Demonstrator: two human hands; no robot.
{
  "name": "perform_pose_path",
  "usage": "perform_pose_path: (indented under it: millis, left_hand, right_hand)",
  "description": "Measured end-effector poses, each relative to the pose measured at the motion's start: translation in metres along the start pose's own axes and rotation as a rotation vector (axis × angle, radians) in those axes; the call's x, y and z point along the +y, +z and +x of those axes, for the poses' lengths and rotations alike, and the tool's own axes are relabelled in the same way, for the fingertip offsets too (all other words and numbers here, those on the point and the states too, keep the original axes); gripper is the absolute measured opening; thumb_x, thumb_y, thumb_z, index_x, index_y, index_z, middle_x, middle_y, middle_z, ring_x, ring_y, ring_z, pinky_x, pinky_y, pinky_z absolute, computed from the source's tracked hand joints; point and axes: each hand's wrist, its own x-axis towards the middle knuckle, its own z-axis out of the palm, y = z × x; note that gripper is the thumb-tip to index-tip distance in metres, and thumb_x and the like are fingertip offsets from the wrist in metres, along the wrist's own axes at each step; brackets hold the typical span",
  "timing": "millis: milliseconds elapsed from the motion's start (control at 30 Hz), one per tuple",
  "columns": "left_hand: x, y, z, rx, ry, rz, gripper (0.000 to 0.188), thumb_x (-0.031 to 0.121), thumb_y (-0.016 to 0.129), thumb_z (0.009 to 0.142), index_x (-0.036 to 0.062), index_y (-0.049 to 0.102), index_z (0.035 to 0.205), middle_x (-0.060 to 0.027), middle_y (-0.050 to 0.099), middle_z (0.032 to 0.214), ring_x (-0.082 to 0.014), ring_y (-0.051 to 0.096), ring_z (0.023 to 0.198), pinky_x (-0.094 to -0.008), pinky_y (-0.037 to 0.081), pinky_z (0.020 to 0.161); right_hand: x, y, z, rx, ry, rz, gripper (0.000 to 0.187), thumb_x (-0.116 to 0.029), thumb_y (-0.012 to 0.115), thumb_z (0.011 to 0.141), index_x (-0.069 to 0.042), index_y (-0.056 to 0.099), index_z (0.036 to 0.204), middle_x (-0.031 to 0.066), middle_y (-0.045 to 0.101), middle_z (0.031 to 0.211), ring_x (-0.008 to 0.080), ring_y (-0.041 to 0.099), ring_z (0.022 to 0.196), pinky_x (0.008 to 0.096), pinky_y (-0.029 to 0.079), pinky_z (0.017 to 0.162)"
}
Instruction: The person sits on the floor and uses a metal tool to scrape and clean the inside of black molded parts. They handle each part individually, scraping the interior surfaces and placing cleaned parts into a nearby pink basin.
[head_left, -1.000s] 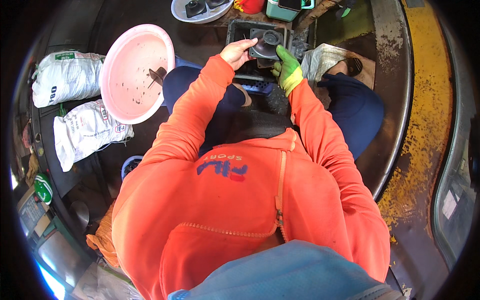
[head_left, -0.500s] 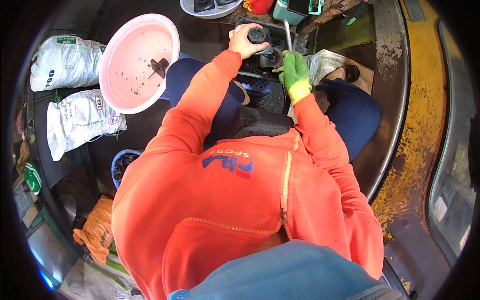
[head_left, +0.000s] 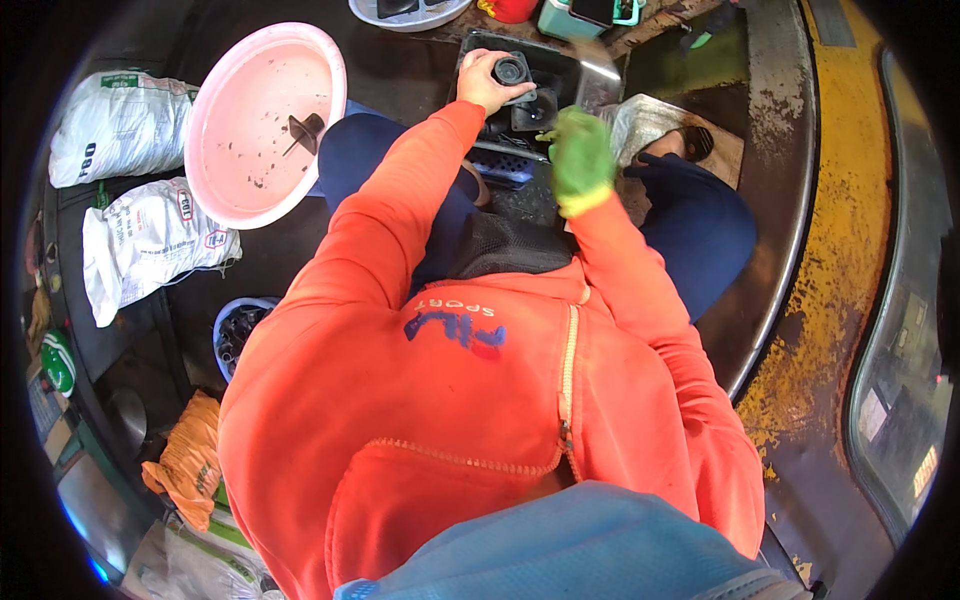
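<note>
Orange jacket (head_left: 460,390): worn by the person, both sleeves stretched forward to the work.
Pink basin (head_left: 235,165): tilted at the person's left, dark crumbs across its floor, a dark thin-stemmed piece (head_left: 307,133) by its right edge.
White sacks (head_left: 115,130): two, lying left of the pink basin, one nearer the person than the other.
Black tray (head_left: 567,72): in front of the person, between the knees.
Blue tub (head_left: 222,328): beside the jacket's left side, filled with dark pieces.
Right hand (head_left: 582,155): green-gloved, fingers curled, just off the tray's near right corner; motion blur hides what it grips, so I cannot tell.
Left hand (head_left: 484,84): bare, reaching over the tray's left edge, grasping a black part.
Black part (head_left: 512,72): round collar facing up, square base, held over the tray's middle.
Second black part (head_left: 538,108): inside the tray, toward its right edge, partly covered.
</note>
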Motion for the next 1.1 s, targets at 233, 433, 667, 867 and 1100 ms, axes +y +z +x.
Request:
perform_pose_path:
  millis: [233, 433, 667, 867, 1100]
  left_hand:
    - [-0.002, 0.000, -0.008, -0.062, -0.048, 0.043, 0.057, 0.037, 0.091, 0.050, 0.0109, 0.070, 0.097, -0.0107, 0.061, 0.101, -0.0284, 0.054, 0.107, -0.0394, 0.044, 0.096]
    - [-0.006, 0.005, -0.008, -0.077, 0.029, 0.075, 0.058, 0.039, 0.091, 0.050, 0.0102, 0.069, 0.096, -0.0089, 0.062, 0.102, -0.0286, 0.054, 0.107, -0.0393, 0.044, 0.095]
    - [-0.003, 0.002, -0.012, -0.014, -0.021, 0.125, 0.056, 0.046, 0.088, 0.052, 0.0165, 0.070, 0.096, -0.0042, 0.062, 0.106, -0.0258, 0.048, 0.116, -0.0435, 0.030, 0.104]
    - [0.010, 0.003, 0.011, -0.035, -0.800, -0.954, 0.066, 0.039, 0.080, 0.072, 0.0144, 0.048, 0.124, -0.0036, 0.059, 0.109, -0.0234, 0.061, 0.096, -0.0411, 0.053, 0.074]
    - [0.023, -0.013, 0.024, -0.253, -0.935, -1.835, 0.035, 0.038, 0.048, 0.092, 0.0117, 0.063, 0.109, -0.0070, 0.064, 0.112, -0.0245, 0.061, 0.104, -0.0450, 0.048, 0.093]
  right_hand:
    - [0.034, 0.008, 0.011, -0.098, 0.070, -0.414, 0.021, -0.017, 0.042, 0.095, -0.007, 0.059, 0.088, 0.0119, 0.060, 0.086, 0.0296, 0.056, 0.081, 0.0414, 0.042, 0.082]
    - [0.043, 0.007, 0.003, -0.107, -0.118, -0.629, 0.025, -0.020, 0.040, 0.093, -0.008, 0.062, 0.089, 0.0127, 0.062, 0.091, 0.0376, 0.054, 0.093, 0.0500, 0.029, 0.094]
    - [0.053, 0.012, 0.007, 0.030, 0.163, -0.197, 0.023, -0.026, 0.051, 0.096, -0.006, 0.061, 0.090, 0.0045, 0.054, 0.072, 0.0152, 0.051, 0.071, 0.0299, 0.044, 0.072]
    - [-0.002, -0.009, 0.013, 0.128, 0.109, 0.086, 0.023, -0.023, 0.051, 0.097, -0.004, 0.056, 0.109, 0.0033, 0.054, 0.079, 0.0109, 0.049, 0.060, 0.0239, 0.041, 0.052]
    - [-0.045, -0.013, 0.016, -0.049, 0.127, -0.279, 0.027, -0.016, 0.050, 0.094, -0.009, 0.057, 0.119, 0.0195, 0.060, 0.095, 0.0385, 0.058, 0.084, 0.0404, 0.049, 0.073]
